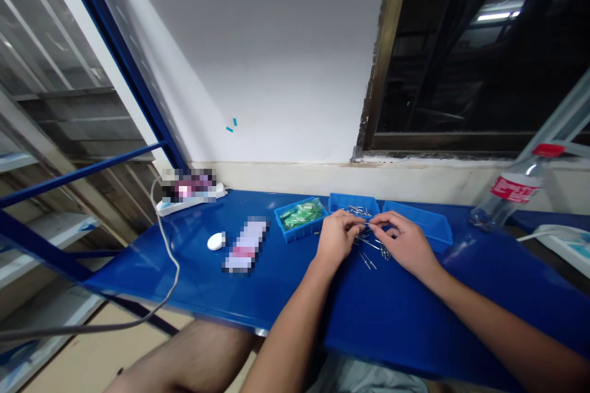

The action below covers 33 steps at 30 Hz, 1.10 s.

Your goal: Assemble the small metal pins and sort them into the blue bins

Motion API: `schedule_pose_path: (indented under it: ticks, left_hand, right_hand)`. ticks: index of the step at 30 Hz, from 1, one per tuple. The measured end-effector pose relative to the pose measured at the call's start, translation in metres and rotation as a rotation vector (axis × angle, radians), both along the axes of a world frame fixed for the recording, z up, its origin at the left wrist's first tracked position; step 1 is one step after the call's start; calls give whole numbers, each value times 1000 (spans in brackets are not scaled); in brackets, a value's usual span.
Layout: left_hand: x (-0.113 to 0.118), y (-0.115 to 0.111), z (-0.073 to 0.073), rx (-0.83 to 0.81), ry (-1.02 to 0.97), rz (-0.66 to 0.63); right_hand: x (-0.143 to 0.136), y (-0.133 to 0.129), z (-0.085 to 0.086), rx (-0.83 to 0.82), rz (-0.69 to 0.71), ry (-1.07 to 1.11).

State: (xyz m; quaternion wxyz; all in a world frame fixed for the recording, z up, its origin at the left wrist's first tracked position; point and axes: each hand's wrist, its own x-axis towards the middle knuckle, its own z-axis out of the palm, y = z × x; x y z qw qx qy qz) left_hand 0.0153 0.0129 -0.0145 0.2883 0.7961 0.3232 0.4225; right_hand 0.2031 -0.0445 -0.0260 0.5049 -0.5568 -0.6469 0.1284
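My left hand and my right hand meet over the blue table, fingertips pinched close together on a thin metal pin between them. Beneath and in front of the hands, several loose metal pins lie on the tabletop. Just behind the hands, a blue bin holds more metal pins. To the left of my left hand, another blue bin contains small green pieces. A third blue bin stands behind my right hand, with nothing visible inside.
On the blue table, a blurred phone-like object and a white round case lie left. A power strip with a grey cable sits farther left. At right stands a plastic bottle with a red cap.
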Motion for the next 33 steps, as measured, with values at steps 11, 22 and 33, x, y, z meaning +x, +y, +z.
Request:
schedule_pose_path:
  ticks: [11,22,33]
  left_hand:
    - [3,0,-3,-47,0,-47]
    - [3,-12,6,-288,-15,-118]
    - [5,-3,-2,-286,-94,-62]
  right_hand:
    - [-4,-3,2,-36,-1,-189]
    - [-4,-5,3,-107,26,60]
    - [0,2,-3,-103,109,12]
